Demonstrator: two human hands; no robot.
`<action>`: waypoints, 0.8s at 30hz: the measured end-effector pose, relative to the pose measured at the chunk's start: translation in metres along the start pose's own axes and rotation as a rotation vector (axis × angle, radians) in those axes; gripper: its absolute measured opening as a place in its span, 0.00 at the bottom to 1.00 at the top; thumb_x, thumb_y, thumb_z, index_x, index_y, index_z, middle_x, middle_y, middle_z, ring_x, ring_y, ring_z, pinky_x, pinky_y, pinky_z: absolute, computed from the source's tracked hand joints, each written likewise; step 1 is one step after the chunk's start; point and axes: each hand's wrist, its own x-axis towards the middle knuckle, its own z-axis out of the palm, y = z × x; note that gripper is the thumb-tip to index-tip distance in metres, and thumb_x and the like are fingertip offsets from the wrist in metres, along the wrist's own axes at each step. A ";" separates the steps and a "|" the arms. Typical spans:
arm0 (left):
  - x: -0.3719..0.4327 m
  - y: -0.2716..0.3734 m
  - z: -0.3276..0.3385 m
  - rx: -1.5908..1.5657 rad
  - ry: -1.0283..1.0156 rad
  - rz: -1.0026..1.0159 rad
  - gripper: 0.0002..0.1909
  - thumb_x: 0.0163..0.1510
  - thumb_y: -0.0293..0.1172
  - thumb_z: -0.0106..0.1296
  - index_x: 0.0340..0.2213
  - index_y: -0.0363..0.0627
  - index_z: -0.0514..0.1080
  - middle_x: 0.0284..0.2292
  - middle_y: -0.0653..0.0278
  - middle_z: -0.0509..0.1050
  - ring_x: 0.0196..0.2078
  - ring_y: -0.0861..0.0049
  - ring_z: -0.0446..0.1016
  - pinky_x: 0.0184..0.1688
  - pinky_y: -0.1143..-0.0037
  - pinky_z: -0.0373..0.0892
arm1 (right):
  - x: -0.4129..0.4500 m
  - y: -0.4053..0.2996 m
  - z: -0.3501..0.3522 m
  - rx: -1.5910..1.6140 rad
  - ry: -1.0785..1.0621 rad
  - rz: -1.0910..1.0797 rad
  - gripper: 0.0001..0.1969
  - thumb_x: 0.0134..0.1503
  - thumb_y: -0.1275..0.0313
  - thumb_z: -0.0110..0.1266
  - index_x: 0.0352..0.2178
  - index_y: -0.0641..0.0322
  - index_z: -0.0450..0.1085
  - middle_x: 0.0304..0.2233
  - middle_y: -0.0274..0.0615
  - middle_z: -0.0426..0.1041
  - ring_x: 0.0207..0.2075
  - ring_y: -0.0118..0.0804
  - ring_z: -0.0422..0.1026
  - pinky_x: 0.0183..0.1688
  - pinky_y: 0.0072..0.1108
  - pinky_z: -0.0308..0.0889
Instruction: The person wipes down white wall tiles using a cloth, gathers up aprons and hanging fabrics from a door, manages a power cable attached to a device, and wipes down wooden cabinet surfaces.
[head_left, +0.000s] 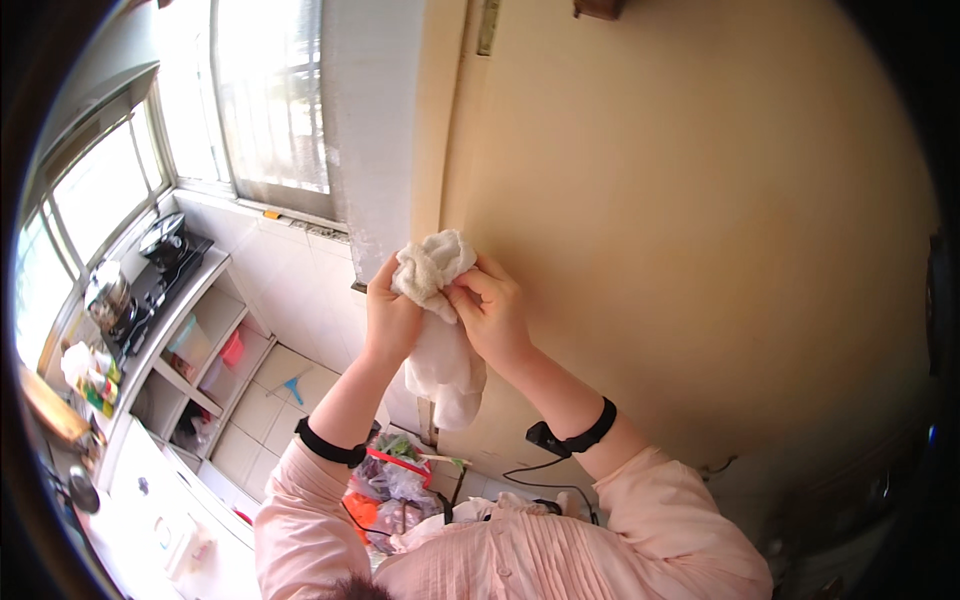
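Note:
Both hands hold a bunched white terry cloth (431, 274) up in front of a yellowish door. My left hand (394, 315) grips its left side, thumb hidden behind the folds. On the other side, the fingers and thumb of my right hand (487, 304) pinch the cloth near its gathered middle. A rolled or twisted edge shows at the top. Below the hands, the looser part of the cloth hangs down in soft folds. Its full shape is not clear.
The yellowish door (675, 225) fills the right side. At left, a counter carries a black gas stove (154, 292) with a pot (161, 240) and a kettle (109, 292). Plastic bags (390, 487) lie on the floor below, and a blue squeegee (292, 388) lies on the tiles.

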 end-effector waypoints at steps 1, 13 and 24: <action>-0.001 -0.003 0.001 -0.121 -0.002 -0.051 0.15 0.48 0.21 0.46 0.40 0.37 0.67 0.34 0.64 0.72 0.36 0.82 0.70 0.37 0.82 0.67 | -0.003 0.000 -0.001 -0.080 0.055 -0.044 0.04 0.46 0.79 0.53 0.26 0.68 0.70 0.40 0.44 0.68 0.37 0.42 0.70 0.38 0.24 0.66; -0.028 -0.038 0.066 -0.371 -0.024 -0.284 0.12 0.50 0.19 0.41 0.37 0.37 0.67 0.34 0.59 0.72 0.36 0.74 0.72 0.38 0.75 0.71 | -0.063 0.023 -0.090 -0.343 0.173 -0.177 0.11 0.39 0.74 0.63 0.19 0.63 0.65 0.36 0.43 0.68 0.32 0.36 0.69 0.29 0.23 0.66; -0.108 -0.051 0.229 -0.238 -0.287 -0.125 0.14 0.51 0.23 0.46 0.41 0.38 0.64 0.38 0.59 0.71 0.39 0.74 0.71 0.41 0.74 0.69 | -0.163 0.023 -0.246 -0.133 0.159 0.030 0.14 0.46 0.73 0.56 0.34 0.63 0.63 0.38 0.44 0.65 0.36 0.40 0.68 0.30 0.25 0.68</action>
